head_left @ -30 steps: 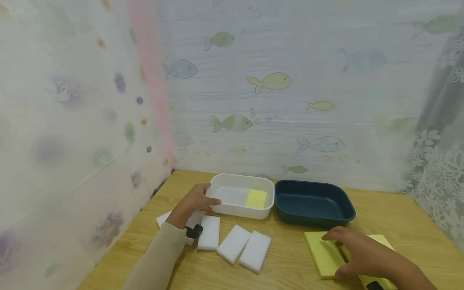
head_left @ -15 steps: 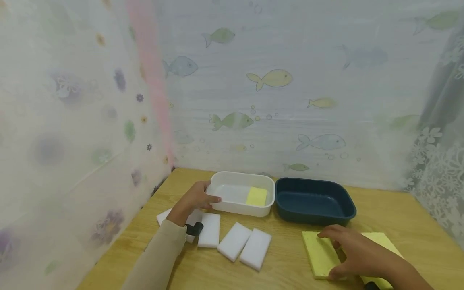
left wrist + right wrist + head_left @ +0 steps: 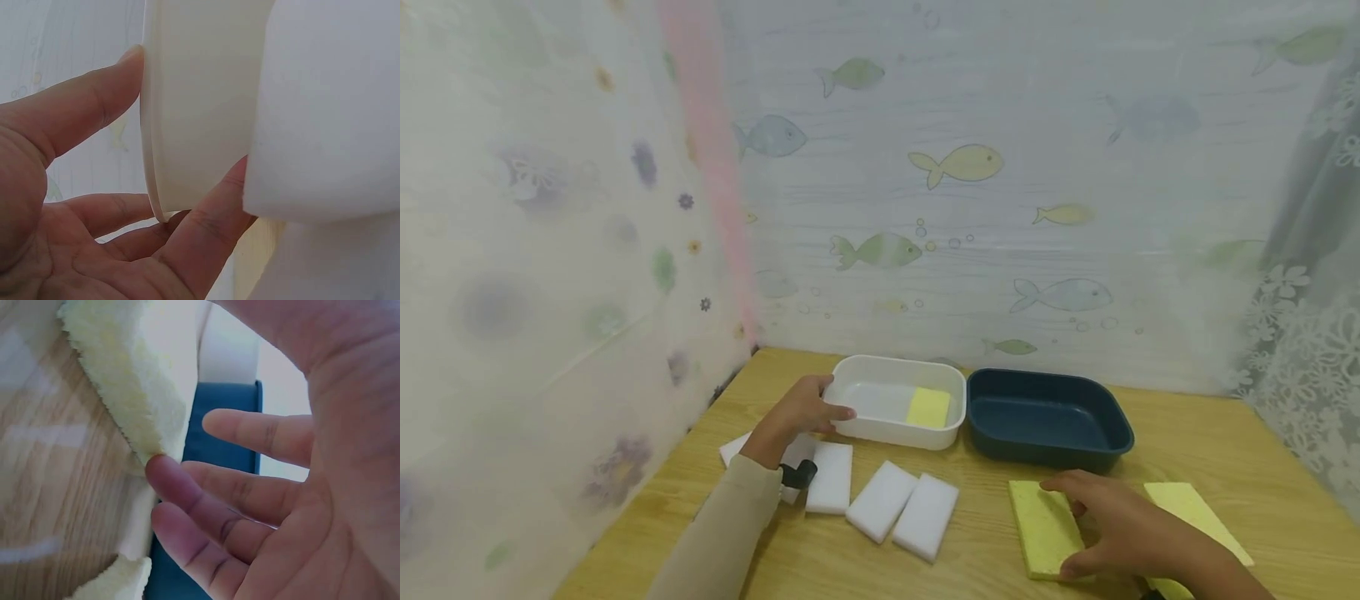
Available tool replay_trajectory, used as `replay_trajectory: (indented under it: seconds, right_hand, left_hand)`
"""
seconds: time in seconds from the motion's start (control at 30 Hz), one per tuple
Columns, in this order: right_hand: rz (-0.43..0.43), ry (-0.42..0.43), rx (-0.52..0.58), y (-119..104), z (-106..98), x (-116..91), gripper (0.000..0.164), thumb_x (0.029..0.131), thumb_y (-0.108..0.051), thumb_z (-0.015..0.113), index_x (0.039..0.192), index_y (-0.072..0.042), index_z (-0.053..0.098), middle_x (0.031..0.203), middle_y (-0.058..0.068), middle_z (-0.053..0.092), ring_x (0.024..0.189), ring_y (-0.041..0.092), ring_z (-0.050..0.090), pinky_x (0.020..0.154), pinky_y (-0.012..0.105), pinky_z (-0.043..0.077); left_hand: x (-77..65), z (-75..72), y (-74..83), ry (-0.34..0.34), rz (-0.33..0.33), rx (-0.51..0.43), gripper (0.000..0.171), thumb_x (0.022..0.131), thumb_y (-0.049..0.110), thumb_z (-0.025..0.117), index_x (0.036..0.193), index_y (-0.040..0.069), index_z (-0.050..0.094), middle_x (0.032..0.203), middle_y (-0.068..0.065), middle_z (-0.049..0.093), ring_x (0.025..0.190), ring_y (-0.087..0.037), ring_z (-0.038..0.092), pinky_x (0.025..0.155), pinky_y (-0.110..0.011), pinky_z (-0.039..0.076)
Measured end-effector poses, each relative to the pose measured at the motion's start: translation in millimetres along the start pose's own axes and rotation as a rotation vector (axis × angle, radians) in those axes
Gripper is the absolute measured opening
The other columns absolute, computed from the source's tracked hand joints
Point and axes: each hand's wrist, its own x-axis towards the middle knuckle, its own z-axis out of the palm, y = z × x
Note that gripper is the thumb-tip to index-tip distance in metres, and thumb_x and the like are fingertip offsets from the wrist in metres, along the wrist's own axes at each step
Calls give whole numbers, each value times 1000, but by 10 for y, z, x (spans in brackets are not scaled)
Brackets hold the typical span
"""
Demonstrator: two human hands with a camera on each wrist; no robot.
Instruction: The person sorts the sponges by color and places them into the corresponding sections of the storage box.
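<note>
My left hand holds the left end of a white plastic tub, its thumb at the front rim. In the left wrist view the fingers lie along the tub's wall. A small yellow piece lies inside the tub. At the right, my right hand spans a yellow sponge, thumb at its near end and fingers at its far end. In the right wrist view a fingertip touches the rough edge of this sponge. Another yellow sponge lies partly hidden behind the hand.
A dark blue tub stands right beside the white one. In front of the white tub lie several white sponges, some partly under the left forearm. A patterned curtain hangs behind the wooden table.
My right hand has shifted left with the yellow sponge, opening a gap between it and the other yellow sponge. The left hand has stayed on the white tub.
</note>
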Motion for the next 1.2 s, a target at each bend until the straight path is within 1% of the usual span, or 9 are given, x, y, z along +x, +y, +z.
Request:
replay_trajectory:
  seconds: [0.1,0.3,0.47,0.57,0.67,0.8,0.9,1.07,1.2]
  right_hand:
    - [4,6,-12,-9,18,10,96,62,-71,72,140,-23,45,138,-8,48,121,22,52,86,36,50]
    - [-6,-33,49,21,7,5,104,57,-67,77,144,-25,39,143,-7,43,127,26,47,89,39,49]
    - [-55,-90,138,95,10,2,103,62,-59,80,148,-27,32,143,-4,43,119,15,51,85,33,49]
    - [-80,-107,178,143,14,6,103,64,-55,81,148,-27,30,141,-4,44,114,9,52,82,30,49]
    - [-105,-107,202,183,22,7,101,65,-53,81,148,-25,31,136,-3,47,108,7,52,79,29,49]
    - [-145,-95,216,195,22,15,97,69,-50,80,148,-22,32,127,-3,50,100,7,51,75,28,47]
    - [-151,-74,200,177,14,16,96,69,-51,80,147,-22,32,124,-5,51,98,8,51,74,27,47]
    - [-136,-51,187,149,-3,2,96,69,-51,80,147,-24,32,123,-7,50,97,8,51,73,27,46]
    - [-145,-27,178,135,-43,10,93,71,-51,79,147,-23,33,121,-6,50,96,9,50,72,27,46]
  left_hand:
    - [7,-1,-1,-8,-2,-1,90,72,19,84,145,1,35,128,-21,54,87,-21,65,70,-37,57]
    - [4,-1,8,-10,12,-7,92,72,19,84,146,0,33,129,-22,53,86,-22,65,68,-38,57]
    - [0,-2,11,0,-13,16,88,72,18,84,144,2,37,127,-20,55,85,-22,64,67,-37,57]
    - [-2,-1,11,1,-10,11,88,72,18,84,145,2,37,128,-21,54,86,-22,64,68,-37,57]
    - [-10,1,9,-10,5,7,88,73,19,83,144,0,36,128,-22,53,87,-23,65,68,-38,57]
    - [-31,-12,1,-6,-8,18,89,73,22,84,145,1,36,131,-21,52,87,-21,64,69,-37,57]
    - [-47,-25,-17,2,-18,30,92,71,25,85,146,3,35,132,-19,52,88,-21,63,69,-36,56]
    - [-41,-24,-22,-7,-5,46,90,70,28,85,144,4,39,127,-15,54,91,-21,62,71,-36,56]
    - [-21,-21,3,-11,-1,79,92,70,29,85,145,4,38,129,-16,54,83,-21,65,70,-35,55]
